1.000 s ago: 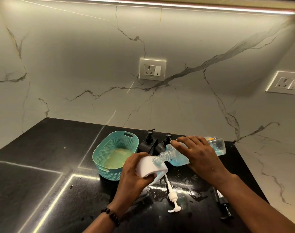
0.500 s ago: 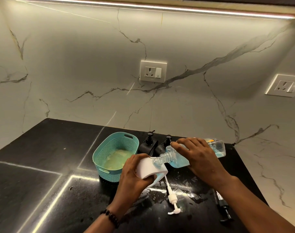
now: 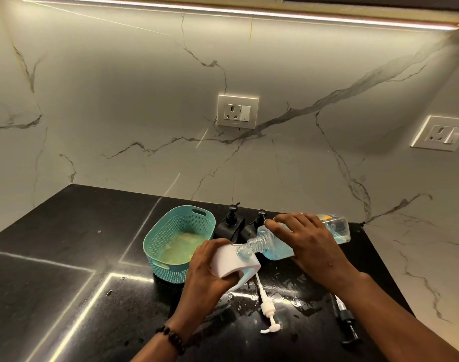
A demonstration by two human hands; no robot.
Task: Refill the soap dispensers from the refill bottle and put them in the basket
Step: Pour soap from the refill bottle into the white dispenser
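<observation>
My left hand (image 3: pixel 204 270) grips a white soap dispenser (image 3: pixel 233 262), tilted on the black counter. My right hand (image 3: pixel 309 244) holds a clear refill bottle (image 3: pixel 338 228) of blue liquid on its side, with its threaded neck at the dispenser's mouth. A teal basket (image 3: pixel 155 239) stands just left of my hands, with only a pale liner inside. Two black dispensers (image 3: pixel 232 223) with pumps on stand behind, between the basket and the bottle.
A white pump (image 3: pixel 267 309) lies on the wet counter below the dispenser. A black pump (image 3: pixel 347 322) lies to the right, near my right forearm. The marble wall carries two sockets (image 3: pixel 237 112). The counter's right edge runs near the black pump.
Both hands hold the same pose. The view has drifted slightly; the bottle and dispenser stay mouth to mouth.
</observation>
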